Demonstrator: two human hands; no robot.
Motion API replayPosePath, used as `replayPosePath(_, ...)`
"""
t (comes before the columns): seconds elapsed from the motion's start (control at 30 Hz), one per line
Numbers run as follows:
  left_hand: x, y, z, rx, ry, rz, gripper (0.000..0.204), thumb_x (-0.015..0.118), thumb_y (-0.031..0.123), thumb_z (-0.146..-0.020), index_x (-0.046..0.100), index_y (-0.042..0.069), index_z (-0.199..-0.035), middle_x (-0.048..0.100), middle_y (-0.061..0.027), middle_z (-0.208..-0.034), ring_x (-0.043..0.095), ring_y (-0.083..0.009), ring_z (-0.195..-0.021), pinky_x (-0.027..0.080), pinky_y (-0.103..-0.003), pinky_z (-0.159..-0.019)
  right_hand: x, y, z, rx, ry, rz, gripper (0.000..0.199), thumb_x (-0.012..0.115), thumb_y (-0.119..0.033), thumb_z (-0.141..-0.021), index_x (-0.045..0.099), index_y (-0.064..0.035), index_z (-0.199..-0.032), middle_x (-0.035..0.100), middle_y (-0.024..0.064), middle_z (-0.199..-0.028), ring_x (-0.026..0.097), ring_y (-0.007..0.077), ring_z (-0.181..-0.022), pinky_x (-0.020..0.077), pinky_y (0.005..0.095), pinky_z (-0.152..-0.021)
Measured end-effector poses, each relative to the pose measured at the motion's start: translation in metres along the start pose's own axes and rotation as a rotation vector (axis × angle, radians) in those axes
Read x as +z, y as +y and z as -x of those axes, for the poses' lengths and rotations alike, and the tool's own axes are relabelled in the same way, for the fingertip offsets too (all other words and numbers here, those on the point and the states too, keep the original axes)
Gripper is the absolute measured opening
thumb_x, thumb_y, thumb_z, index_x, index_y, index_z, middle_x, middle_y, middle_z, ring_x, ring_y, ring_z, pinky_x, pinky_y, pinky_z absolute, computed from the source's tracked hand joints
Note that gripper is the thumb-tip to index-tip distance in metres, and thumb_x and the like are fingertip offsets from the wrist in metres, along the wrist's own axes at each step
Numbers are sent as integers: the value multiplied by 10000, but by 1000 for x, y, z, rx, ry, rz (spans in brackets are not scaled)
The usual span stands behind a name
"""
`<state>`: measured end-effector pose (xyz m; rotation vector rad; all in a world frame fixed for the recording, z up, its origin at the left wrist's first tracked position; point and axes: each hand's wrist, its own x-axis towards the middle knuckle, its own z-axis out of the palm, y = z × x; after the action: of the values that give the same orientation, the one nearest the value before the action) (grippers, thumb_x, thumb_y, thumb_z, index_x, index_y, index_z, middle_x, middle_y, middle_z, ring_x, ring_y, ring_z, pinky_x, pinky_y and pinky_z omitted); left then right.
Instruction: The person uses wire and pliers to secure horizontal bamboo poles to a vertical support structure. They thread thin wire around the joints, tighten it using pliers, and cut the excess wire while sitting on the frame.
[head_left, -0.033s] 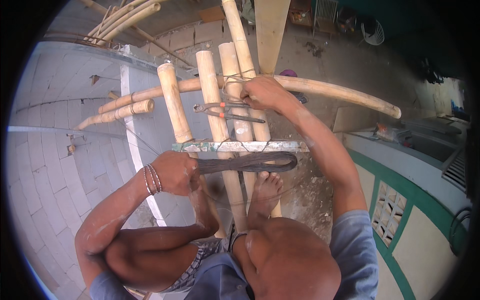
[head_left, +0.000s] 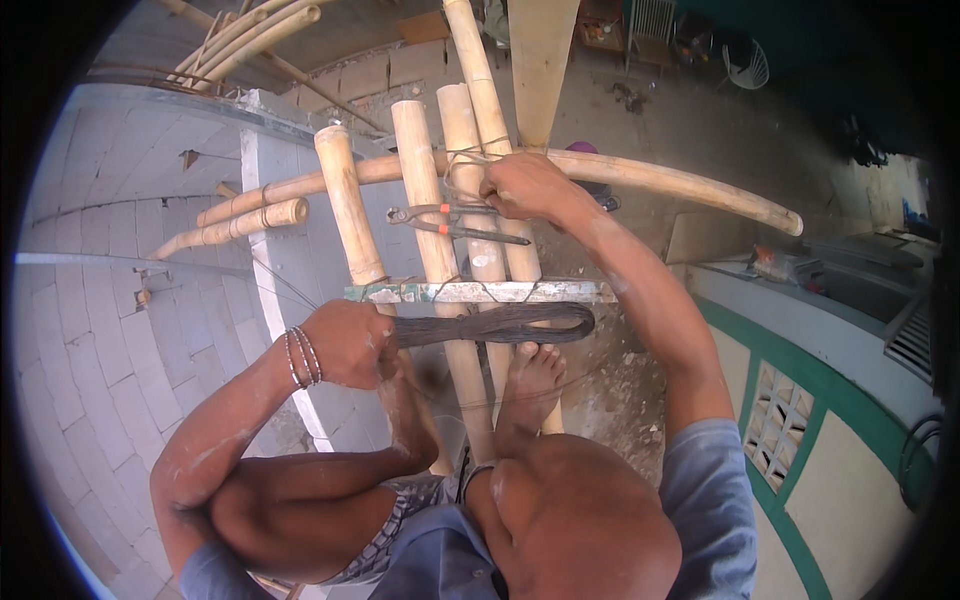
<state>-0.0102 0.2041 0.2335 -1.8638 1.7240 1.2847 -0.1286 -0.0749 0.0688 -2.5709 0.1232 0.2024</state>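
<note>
High on a bamboo scaffold, a person crouches over a lashing point. The left hand (head_left: pixel 350 343) is closed in a full fist around a long dark loop of binding wire (head_left: pixel 500 323), which lies across a flat paint-flecked wooden plank (head_left: pixel 480 291) set over the upright bamboo poles (head_left: pixel 425 190). The right hand (head_left: pixel 525 185) reaches forward, fingers curled tight about thin wire wrapped where a long curved bamboo pole (head_left: pixel 680 185) crosses the uprights. A pair of pliers (head_left: pixel 450 222) rests untouched on the poles just below that hand. A bare foot (head_left: pixel 530 385) braces on the poles beneath the plank. Nothing has shifted between the two frames: both grips and the wire loop hold their places, suggesting the tie is mid-tightening.
</note>
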Motion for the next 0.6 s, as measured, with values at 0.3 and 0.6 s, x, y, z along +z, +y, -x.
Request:
replayPosePath(0.3,-49,3,0,58,78,316,140,793,161,-887,803,39,-956,746,-136,-760,688,-214,-674,544,-356,-660,-6,-140,74,-130,288,-708,428,620,-411,-1058,705,7,-1089,671,141,-862,654,298,-803,531,432,-723)
replayPosePath(0.6,-70,-3,12,-137,200,604,234,759,236,-988,797,5,-986,676,-42,-686,502,-78,-639,458,-311,-605,-35,-136,134,183,75,-1014,327,598,-288,-1089,741,5,-1106,661,100,-733,571,131,-681,477,330,-643)
